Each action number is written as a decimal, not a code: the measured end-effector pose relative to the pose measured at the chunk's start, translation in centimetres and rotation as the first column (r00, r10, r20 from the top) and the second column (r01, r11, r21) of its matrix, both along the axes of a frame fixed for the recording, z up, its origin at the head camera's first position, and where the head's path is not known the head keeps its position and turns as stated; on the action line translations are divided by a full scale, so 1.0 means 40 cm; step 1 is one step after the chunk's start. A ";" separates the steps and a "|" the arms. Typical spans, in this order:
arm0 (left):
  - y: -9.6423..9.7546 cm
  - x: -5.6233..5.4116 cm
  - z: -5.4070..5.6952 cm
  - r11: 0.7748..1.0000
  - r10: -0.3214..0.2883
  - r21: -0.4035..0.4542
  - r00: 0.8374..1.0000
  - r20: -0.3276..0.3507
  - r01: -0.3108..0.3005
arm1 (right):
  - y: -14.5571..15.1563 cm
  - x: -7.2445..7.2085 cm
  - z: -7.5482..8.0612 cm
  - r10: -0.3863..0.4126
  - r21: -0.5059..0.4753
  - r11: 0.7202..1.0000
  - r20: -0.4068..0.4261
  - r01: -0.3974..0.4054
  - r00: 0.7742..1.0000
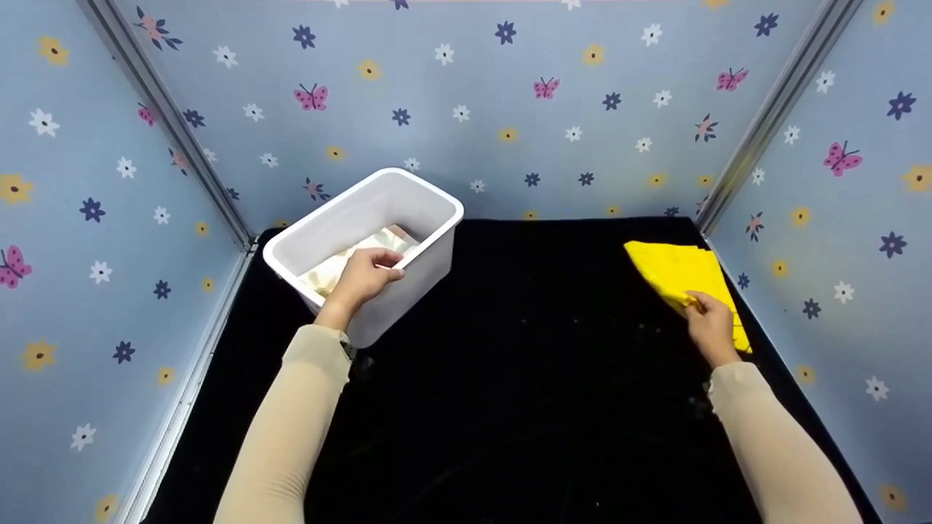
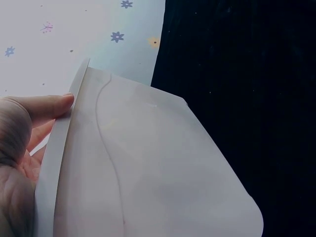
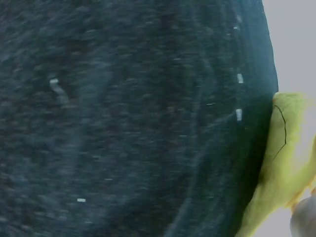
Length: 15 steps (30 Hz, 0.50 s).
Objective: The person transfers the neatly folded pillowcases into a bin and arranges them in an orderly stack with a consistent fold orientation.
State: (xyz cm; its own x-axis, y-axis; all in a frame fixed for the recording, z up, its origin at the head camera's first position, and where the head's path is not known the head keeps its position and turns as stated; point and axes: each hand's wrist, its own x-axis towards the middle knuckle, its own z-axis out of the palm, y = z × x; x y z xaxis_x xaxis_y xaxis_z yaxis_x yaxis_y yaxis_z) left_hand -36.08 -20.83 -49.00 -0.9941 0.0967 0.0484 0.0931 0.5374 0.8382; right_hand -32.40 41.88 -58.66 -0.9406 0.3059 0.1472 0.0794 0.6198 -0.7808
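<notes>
A white plastic bin (image 1: 408, 284) stands at the left of the black table, with a cream patterned cloth (image 1: 336, 263) lying inside it. My left hand (image 1: 366, 276) grips the bin's near rim, thumb outside and fingers inside, as the left wrist view also shows along the bin wall (image 2: 148, 163). Far to the right, a folded yellow cloth (image 1: 677, 269) is pinched at its near edge by my right hand (image 1: 710, 324). Only a strip of the yellow cloth (image 3: 284, 143) shows in the right wrist view, with a fingertip at the corner.
Floral-patterned walls (image 1: 466, 109) enclose the black-covered table (image 1: 524, 407) at the back and on both sides. Metal strips (image 1: 175, 124) run down the wall corners. The yellow cloth lies close to the right wall; the bin stands near the back left corner.
</notes>
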 end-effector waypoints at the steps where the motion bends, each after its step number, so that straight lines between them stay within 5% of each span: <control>1: 0.000 0.001 -0.001 1.000 -0.001 0.000 1.000 0.001 0.001 | 0.001 -0.003 0.006 -0.003 0.014 1.000 -0.004 0.003 1.000; 15: 0.003 0.001 -0.002 1.000 -0.005 -0.027 1.000 -0.006 0.004 | -0.013 -0.022 0.090 -0.012 0.057 0.998 -0.128 0.019 0.992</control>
State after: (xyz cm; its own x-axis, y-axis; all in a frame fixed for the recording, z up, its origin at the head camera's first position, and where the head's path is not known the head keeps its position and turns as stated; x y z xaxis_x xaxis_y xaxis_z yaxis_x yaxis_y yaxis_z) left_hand -36.04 -20.71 -49.06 -0.9934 0.1026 0.0512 0.1002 0.5594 0.8228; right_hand -33.30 41.37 -55.07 -0.9083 0.3077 0.2835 -0.0084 0.6641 -0.7476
